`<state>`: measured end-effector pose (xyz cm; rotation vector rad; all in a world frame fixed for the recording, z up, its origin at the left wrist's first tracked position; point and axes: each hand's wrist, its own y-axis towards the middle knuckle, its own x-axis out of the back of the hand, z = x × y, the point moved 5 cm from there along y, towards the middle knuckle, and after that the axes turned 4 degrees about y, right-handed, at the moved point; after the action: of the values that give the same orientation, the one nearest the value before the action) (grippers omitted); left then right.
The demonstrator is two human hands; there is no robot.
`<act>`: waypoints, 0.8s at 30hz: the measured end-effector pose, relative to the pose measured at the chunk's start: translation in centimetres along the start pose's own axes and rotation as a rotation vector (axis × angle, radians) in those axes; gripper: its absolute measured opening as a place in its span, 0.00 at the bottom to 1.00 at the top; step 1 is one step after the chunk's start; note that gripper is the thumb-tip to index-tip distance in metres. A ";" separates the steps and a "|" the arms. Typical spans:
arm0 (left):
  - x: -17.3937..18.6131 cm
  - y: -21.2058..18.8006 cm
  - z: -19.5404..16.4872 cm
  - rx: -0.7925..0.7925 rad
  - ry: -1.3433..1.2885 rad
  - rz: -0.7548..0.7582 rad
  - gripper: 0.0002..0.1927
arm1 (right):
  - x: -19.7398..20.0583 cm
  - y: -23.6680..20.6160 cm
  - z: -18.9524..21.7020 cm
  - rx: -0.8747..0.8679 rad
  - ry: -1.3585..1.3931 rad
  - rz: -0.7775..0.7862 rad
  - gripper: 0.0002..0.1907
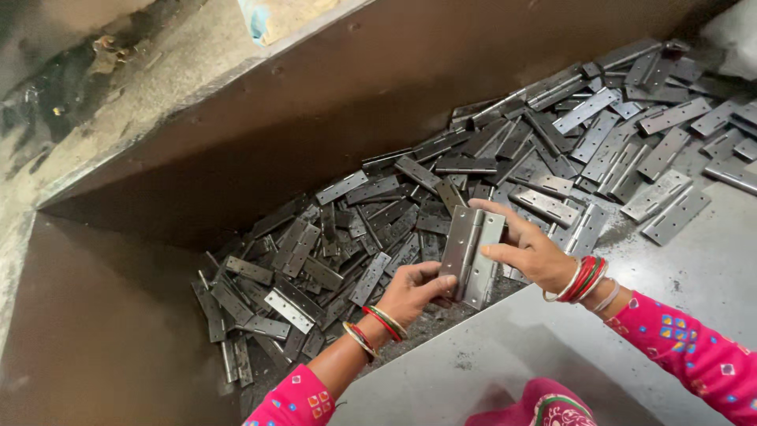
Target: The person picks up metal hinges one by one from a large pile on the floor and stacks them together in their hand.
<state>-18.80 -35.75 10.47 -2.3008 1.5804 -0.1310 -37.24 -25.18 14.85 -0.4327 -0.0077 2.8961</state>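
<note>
Both my hands hold one steel door hinge (471, 256), opened flat and upright above a heap of hinges. My left hand (414, 289) grips its lower left edge with thumb and fingers. My right hand (527, 248) holds its right leaf, fingers over the top edge. Bangles circle both wrists, and pink patterned sleeves cover my forearms.
A large pile of loose steel hinges (489, 173) spreads across a grey metal table (694, 268) and into a brown-walled bin (260, 134). A concrete ledge (118, 87) runs at the upper left. Bare grey table surface lies at the lower right.
</note>
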 end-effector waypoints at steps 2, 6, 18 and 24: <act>-1.8 3.5 0.5 -0.100 0.160 -0.002 0.23 | 3.8 -0.6 -1.7 0.043 -0.142 -0.139 0.27; -3.1 10.4 1.3 -0.196 0.777 -0.049 0.24 | 9.1 -4.9 -4.8 0.387 -0.575 -0.251 0.18; -1.1 30.4 1.5 0.176 1.150 -0.940 0.34 | 22.3 -5.3 -13.7 0.006 -0.553 -0.607 0.11; -2.1 32.6 2.2 0.253 1.163 -0.934 0.23 | 21.8 -6.4 -14.8 0.073 -0.433 -0.598 0.11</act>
<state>-47.88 -43.71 -2.18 -2.6156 0.4925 -2.0034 -52.01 -14.73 -5.39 0.1926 -0.0836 2.3283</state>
